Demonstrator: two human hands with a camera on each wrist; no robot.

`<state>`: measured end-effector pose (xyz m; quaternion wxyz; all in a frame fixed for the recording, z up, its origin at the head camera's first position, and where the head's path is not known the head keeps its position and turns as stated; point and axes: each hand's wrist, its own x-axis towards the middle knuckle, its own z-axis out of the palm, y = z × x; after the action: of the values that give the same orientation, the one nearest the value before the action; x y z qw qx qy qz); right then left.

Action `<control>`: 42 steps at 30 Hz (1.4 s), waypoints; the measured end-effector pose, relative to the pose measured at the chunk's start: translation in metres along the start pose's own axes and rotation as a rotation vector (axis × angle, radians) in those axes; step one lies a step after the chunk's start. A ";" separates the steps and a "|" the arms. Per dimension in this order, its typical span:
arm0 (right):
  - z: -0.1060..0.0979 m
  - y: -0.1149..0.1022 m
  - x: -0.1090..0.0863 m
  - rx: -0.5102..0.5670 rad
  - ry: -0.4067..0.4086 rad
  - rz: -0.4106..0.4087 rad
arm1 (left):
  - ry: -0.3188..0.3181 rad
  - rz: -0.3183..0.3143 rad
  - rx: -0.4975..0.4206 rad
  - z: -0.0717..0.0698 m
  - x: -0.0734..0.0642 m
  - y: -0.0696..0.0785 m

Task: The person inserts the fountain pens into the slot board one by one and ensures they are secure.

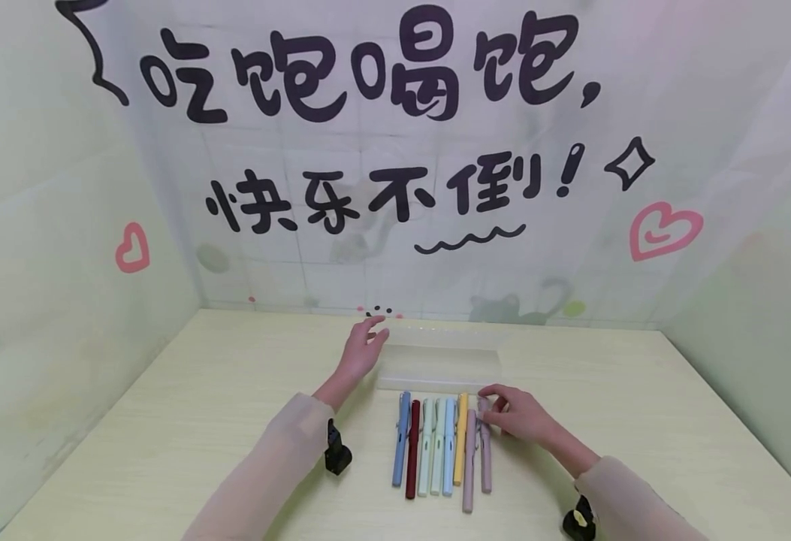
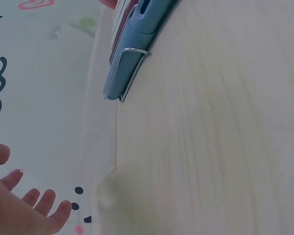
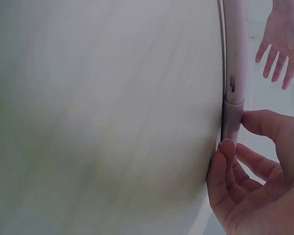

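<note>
Several capped pens lie side by side on the table, clips toward the back. A blue pen is at the left end, beside a dark red pen, pale green ones, a light blue pen and a yellow pen. A mauve pen sits nearer the front edge. My right hand pinches the capped end of the rightmost mauve pen between thumb and fingers. Loosely spread, my left hand is by the left end of a clear plastic box, holding nothing.
The clear box lies behind the pens, near the back wall. Printed cloth walls close in the pale wooden table at the back and both sides. Black wrist cameras hang under both sleeves.
</note>
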<state>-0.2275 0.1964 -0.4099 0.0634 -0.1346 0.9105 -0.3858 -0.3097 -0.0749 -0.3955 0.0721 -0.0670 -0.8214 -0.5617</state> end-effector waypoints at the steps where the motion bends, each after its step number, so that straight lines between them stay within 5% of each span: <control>1: 0.000 0.000 0.000 -0.009 -0.006 0.000 | 0.002 0.000 0.002 0.000 0.001 0.000; 11: -0.002 0.002 0.005 -0.140 -0.029 -0.007 | 0.030 -0.048 -0.035 0.006 0.006 0.003; 18: -0.002 0.004 0.004 -0.119 -0.003 -0.015 | 0.034 -0.067 -0.045 0.009 0.009 0.005; 30: -0.011 0.016 -0.001 0.197 0.048 0.029 | 0.070 -0.064 -0.021 0.011 0.012 0.004; 42: -0.034 0.010 0.000 0.442 0.035 -0.056 | 0.110 -0.063 0.030 0.011 0.016 -0.003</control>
<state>-0.2374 0.2267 -0.3936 0.0648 -0.1359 0.8007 -0.5798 -0.3262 -0.0650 -0.3988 0.1005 -0.0090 -0.8262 -0.5543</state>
